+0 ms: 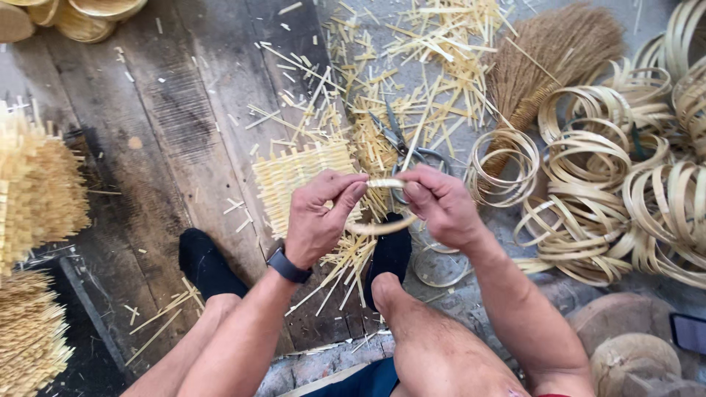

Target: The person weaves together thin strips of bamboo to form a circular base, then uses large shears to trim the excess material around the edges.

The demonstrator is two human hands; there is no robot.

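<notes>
Both hands hold one thin bamboo ring (382, 226) in front of me above the floor. My left hand (318, 217) pinches the ring's top left part, and a dark watch sits on that wrist. My right hand (440, 204) grips the ring's top right, fingers closed over the strip. Under the hands lies a small woven bamboo mat (290, 176) on the wooden boards. A pair of scissors (401, 143) rests just beyond the hands among cut bamboo slivers.
Piles of bamboo rings (625, 176) fill the right side, next to a straw broom (548, 51). Stacks of woven mats (33, 191) stand at the left. Loose bamboo slivers (426, 44) litter the floor ahead. My feet in dark socks (206, 261) rest below the hands.
</notes>
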